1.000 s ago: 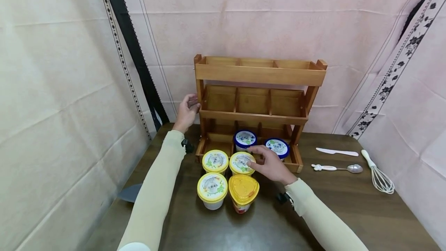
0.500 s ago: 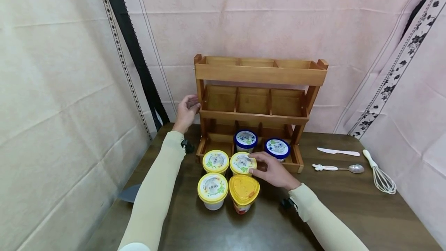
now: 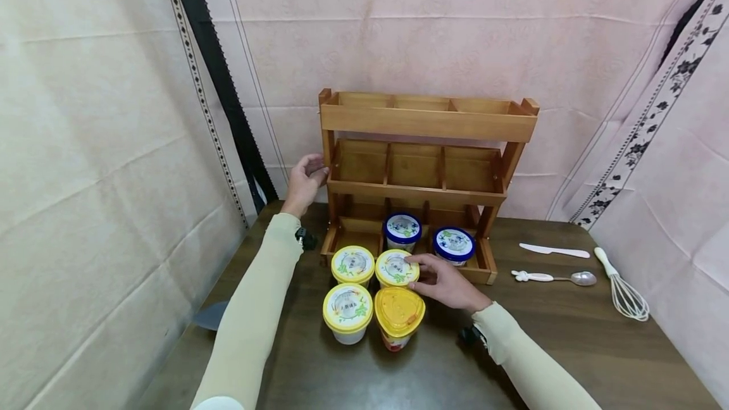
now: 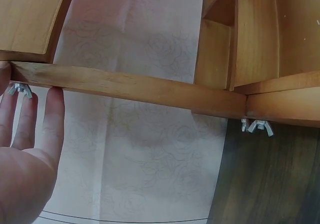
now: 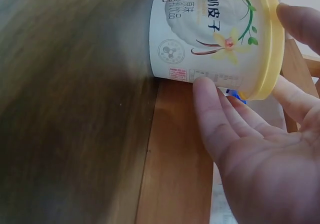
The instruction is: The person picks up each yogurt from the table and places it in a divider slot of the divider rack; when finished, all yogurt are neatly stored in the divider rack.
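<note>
My right hand (image 3: 447,280) holds the right side of a white yellow-lidded cup (image 3: 397,267), thumb and fingers at its rim and wall. In the right wrist view, this cup (image 5: 210,44) has a flower on its label. Two more yellow-lidded cups (image 3: 352,262) and a yellow rounded-triangular-lidded cup (image 3: 398,310) stand beside it. My left hand (image 3: 304,185) touches the left side of a three-tier wooden rack (image 3: 424,124). In the left wrist view, its fingers (image 4: 54,116) lie against the post by a wing nut. Two blue-lidded cups (image 3: 403,226) stand in the rack's bottom tier.
On the table's right lie a white-handled knife (image 3: 555,250), a spoon (image 3: 552,277) and a whisk (image 3: 623,290). A dark grey object (image 3: 211,316) is partly hidden by the left sleeve. Pale cloth (image 3: 455,24) hangs behind and on both sides.
My right hand has come down slightly and moved right, from above the near cup's lid to its right side. The left hand stays against the rack.
</note>
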Motion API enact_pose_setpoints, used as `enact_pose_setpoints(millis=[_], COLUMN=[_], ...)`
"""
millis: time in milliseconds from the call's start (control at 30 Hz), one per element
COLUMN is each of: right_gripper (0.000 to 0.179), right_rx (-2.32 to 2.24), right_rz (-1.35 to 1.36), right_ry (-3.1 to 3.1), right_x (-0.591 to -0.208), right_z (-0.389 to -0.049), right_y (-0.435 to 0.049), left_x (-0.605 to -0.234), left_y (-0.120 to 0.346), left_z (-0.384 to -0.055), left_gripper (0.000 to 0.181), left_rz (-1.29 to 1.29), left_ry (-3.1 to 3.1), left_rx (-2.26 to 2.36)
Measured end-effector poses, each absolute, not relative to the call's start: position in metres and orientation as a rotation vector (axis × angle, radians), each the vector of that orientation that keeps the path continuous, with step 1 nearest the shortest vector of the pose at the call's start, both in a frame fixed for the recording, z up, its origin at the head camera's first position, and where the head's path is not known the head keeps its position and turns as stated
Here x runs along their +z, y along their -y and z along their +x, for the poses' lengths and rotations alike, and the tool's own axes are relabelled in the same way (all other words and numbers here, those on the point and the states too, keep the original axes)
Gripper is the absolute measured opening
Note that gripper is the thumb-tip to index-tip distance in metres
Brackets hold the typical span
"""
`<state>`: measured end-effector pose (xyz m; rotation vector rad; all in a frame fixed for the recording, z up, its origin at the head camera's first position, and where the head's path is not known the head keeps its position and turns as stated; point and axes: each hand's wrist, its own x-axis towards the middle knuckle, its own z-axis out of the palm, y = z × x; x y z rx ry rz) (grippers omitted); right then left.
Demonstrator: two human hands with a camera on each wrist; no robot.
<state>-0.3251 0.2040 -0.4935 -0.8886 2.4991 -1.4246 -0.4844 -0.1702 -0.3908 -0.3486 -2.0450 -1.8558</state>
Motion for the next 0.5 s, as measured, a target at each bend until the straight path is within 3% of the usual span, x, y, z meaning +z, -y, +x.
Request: enact_pose_setpoints(millis=[500], right_gripper=[0.064], right_rx=[-1.407], right_rz=[-0.862], right_ry=[-2.507], right_x=[-0.4972], right_z=[-0.3303], right_y=[-0.2023], left_x=[-0.3889], left_y=[0.1705], left_z=[-0.4840], left_gripper=[0.037], left_rz=[-0.346], left_ry=[2.015], left_rx=[-1.946])
